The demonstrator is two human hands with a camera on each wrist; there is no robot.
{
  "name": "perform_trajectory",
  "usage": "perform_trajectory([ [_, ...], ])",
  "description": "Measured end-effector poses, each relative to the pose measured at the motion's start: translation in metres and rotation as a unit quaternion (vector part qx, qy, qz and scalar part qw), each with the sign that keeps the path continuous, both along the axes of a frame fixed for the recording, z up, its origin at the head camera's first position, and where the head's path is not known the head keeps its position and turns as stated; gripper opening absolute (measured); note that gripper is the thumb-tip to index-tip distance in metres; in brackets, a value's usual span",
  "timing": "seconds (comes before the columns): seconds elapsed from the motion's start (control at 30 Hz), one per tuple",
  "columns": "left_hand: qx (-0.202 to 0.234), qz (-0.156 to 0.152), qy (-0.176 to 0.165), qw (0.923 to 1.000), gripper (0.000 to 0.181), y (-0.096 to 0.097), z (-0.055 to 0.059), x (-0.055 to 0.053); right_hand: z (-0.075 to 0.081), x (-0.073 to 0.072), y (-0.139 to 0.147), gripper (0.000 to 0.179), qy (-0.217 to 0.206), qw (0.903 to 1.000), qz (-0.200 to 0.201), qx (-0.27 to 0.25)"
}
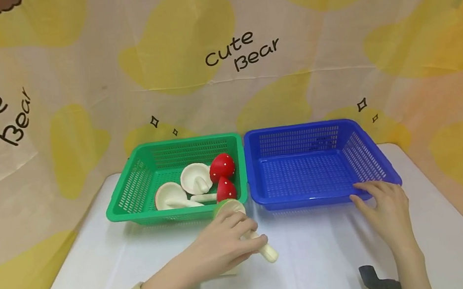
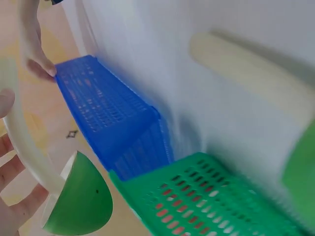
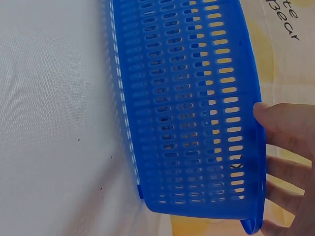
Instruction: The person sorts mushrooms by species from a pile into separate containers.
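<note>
My left hand (image 1: 232, 239) holds a green-capped toy mushroom (image 2: 81, 196) by its long pale stem, in front of the green basket (image 1: 179, 215). The cap's cream underside faces up in the head view. Below that hand, a second pale stem (image 2: 251, 69) and its green cap (image 2: 302, 177) lie on the white table, mostly hidden in the head view. At the blue basket's (image 1: 307, 201) front right corner, my right hand (image 1: 386, 206) grips the rim, thumb outside and fingers over the inner side.
Inside the green basket lie several toy mushrooms: red caps with white dots (image 1: 222, 167) and upturned cream ones (image 1: 170, 196). The two baskets stand side by side on the white table (image 1: 312, 262). A printed cloth (image 1: 179, 37) hangs behind them.
</note>
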State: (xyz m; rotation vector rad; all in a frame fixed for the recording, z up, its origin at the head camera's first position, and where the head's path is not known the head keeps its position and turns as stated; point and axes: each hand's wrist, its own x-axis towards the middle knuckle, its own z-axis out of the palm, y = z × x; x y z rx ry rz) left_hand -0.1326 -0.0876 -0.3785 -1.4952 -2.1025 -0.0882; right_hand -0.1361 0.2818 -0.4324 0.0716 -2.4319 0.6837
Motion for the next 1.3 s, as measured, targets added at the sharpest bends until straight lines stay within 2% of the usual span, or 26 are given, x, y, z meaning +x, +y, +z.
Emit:
perform_trajectory([
  [0.2,-0.025,-0.011,0.014,0.9995,0.023,0.021,0.008,-0.008,0.0,0.002,0.002,0.025,-0.001,1.0,-0.003,-0.002],
  [0.5,-0.04,-0.037,0.107,0.9928,0.023,0.051,0.012,-0.028,0.001,0.003,0.004,0.026,-0.002,1.0,-0.004,0.004],
  [0.7,-0.04,-0.057,0.125,0.9897,0.019,0.072,0.016,-0.05,0.001,0.003,0.004,0.025,-0.016,0.9998,-0.007,0.005],
  [0.87,-0.064,-0.066,0.11,0.9897,0.016,0.085,0.023,-0.073,0.001,0.003,0.004,0.025,-0.007,0.9999,-0.008,0.004],
  [1.0,-0.11,-0.052,0.098,0.9878,0.015,0.096,0.027,-0.09,0.001,0.002,0.004,0.025,-0.006,1.0,-0.006,0.002],
  [1.13,-0.154,-0.04,0.089,0.9832,0.013,0.106,0.026,-0.106,0.001,0.002,0.004,0.025,-0.01,0.9999,-0.005,-0.001],
  [1.3,-0.185,-0.034,0.081,0.9788,0.012,0.117,0.024,-0.123,0.001,0.001,0.003,0.025,-0.013,0.9999,-0.004,0.0],
])
